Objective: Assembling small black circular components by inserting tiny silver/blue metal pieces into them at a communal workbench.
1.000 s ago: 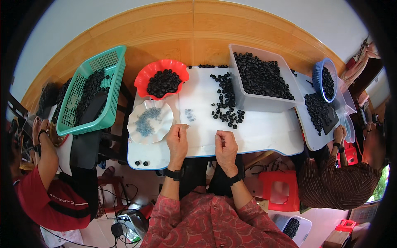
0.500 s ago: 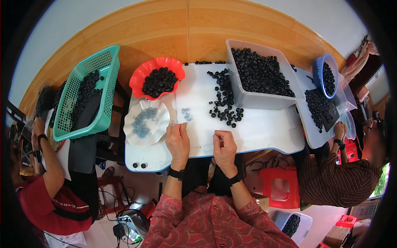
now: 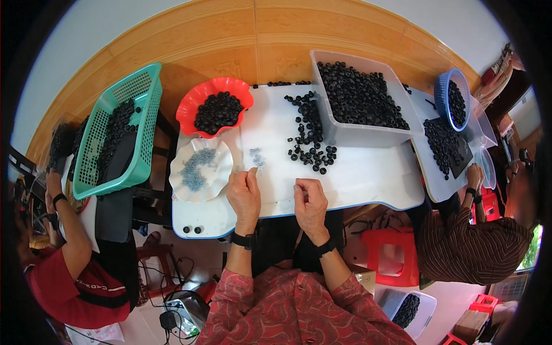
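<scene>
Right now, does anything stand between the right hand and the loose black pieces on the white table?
Nothing visible does: only white tabletop lies between the right hand and the loose black pieces. The translucent box stands to the right, not across that path.

Red shirt (image 3: 293, 313) — swirl-patterned (black wristbands (image 3: 244, 240)).
</scene>
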Demonstrator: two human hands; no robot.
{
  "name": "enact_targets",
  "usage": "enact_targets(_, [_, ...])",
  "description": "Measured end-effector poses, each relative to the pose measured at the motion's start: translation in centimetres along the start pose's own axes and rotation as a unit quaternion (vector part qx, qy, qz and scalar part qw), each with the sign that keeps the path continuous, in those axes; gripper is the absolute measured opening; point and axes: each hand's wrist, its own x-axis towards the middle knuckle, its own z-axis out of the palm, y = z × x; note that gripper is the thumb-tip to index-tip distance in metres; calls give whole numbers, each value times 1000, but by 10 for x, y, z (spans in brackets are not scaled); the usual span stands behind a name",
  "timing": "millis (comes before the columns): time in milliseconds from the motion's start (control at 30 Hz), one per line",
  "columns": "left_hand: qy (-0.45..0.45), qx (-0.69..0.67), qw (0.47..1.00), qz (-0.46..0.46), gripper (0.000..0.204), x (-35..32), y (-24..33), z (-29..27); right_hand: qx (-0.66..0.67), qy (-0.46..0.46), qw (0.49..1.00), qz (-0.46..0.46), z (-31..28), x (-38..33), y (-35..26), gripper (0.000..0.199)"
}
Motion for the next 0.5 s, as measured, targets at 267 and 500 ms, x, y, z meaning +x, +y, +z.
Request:
enact_targets(267, [-36,-57,997,-29,10,-1,6,-4,-1,4,1000,0,2,0,-2,16])
enact_targets(500, [-41,73,996,-21,20,-1,18,2,-15,5,1000,4,3,1,-4,15])
